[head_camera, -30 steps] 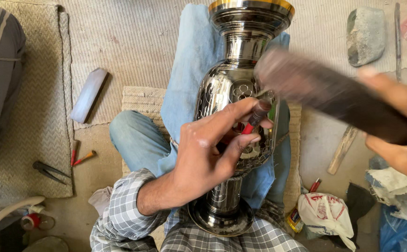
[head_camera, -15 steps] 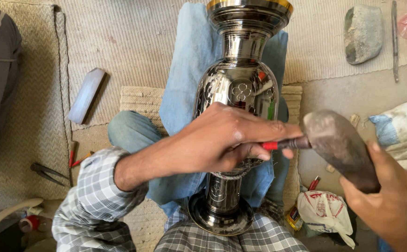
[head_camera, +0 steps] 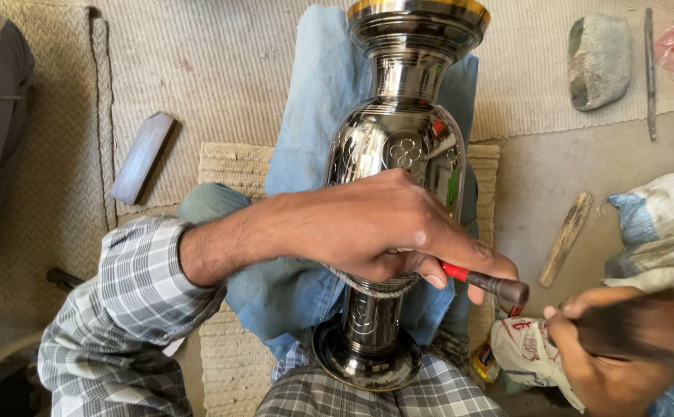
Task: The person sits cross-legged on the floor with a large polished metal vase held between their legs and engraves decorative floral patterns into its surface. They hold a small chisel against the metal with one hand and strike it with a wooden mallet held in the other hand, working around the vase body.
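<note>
Engraving 1 dark metal vase (head_camera: pixel 402 147) laid across the person's lap on a blue cloth (head_camera: pixel 314 100).

The left hand (head_camera: pixel 375 228) pins a red-handled chisel (head_camera: pixel 483 282) to the vase's belly, fingers closed around it. The right hand (head_camera: pixel 607 363) grips 1 blurred mallet (head_camera: pixel 646 328). The strike looks imminent; it needs a steady chisel tip. 1 stone (head_camera: pixel 598 60) lies at the mat's far edge.

Shiny dark engraved vase (head_camera: pixel 398 147) with gold rim, blue cloth (head_camera: pixel 314 116), grey checked sleeve (head_camera: pixel 128 309).
</note>
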